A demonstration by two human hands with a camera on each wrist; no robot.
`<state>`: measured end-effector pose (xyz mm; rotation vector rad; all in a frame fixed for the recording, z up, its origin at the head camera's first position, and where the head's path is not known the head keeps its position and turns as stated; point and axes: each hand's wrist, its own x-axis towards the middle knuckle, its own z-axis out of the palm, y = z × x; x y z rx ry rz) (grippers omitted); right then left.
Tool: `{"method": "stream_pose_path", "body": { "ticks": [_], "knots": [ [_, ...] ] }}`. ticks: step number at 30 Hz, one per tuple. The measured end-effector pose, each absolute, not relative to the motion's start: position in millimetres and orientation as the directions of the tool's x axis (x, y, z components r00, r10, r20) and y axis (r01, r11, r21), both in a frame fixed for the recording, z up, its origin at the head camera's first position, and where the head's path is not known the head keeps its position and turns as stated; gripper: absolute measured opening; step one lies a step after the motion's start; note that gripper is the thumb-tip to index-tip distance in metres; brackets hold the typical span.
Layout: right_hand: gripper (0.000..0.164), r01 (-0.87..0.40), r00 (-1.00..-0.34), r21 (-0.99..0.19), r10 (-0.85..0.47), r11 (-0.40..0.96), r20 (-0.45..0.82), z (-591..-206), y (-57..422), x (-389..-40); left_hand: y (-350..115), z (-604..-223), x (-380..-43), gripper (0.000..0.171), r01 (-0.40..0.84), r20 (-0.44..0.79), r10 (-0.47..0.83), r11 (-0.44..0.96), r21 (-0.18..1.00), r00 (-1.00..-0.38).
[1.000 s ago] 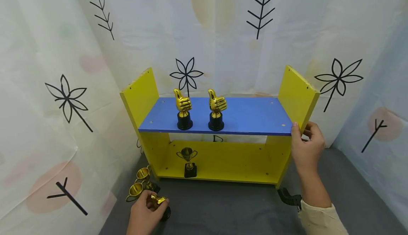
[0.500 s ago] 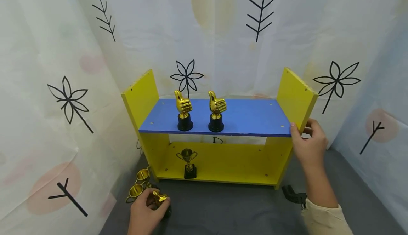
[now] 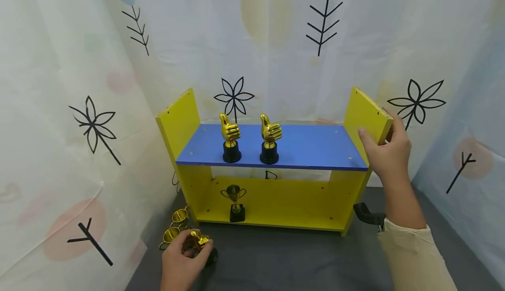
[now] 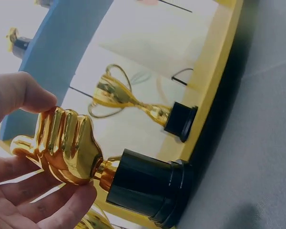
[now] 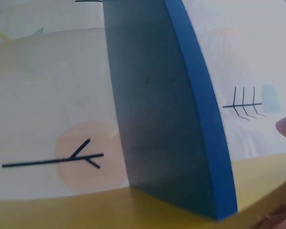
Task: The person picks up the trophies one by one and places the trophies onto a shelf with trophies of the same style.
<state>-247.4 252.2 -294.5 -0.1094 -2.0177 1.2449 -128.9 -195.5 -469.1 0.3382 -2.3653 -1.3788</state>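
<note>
My left hand (image 3: 183, 258) holds a gold thumbs-up trophy (image 4: 69, 143) by its gold top, thumb on one side and fingers on the other. Its round black base points away from the palm, low over the grey surface at the shelf's front left. Higher up, my right hand (image 3: 389, 155) grips the front edge of the yellow right side panel (image 3: 364, 118), thumb inside and fingers behind. Two more thumbs-up trophies (image 3: 231, 140) (image 3: 270, 140) stand upright on the blue board (image 3: 311, 146). Below them, a gold cup trophy (image 3: 237, 213) stands on the yellow bottom board (image 3: 284, 201).
Two gold cup trophies (image 3: 179, 216) (image 3: 170, 235) are beside the shelf's left side, right by my left hand. A patterned white curtain (image 3: 292, 63) hangs behind and at both sides. Grey cloth (image 3: 276, 256) covers the surface in front.
My right hand has slid up the right side panel, from the blue board's level to near the panel's top front corner. The left hand keeps its hold on the thumbs-up trophy, barely shifting.
</note>
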Motion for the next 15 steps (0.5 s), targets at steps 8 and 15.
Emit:
{"method": "stream_pose_path", "body": {
  "ticks": [8,15],
  "knots": [
    [0.079,-0.255,-0.756,-0.856,0.459,0.449,0.467,-291.4,250.9,-264.2,-187.9,-460.7,-123.1,0.034,0.009,0.211,-0.378,0.471,0.882,-0.901],
    [0.055,-0.142,-0.778,-0.858,0.480,0.493,0.405,-289.1,247.7,-265.0,-185.2,-455.9,-124.8,0.031,0.039,0.236,-0.358,0.480,0.876,-0.904]
  ]
}}
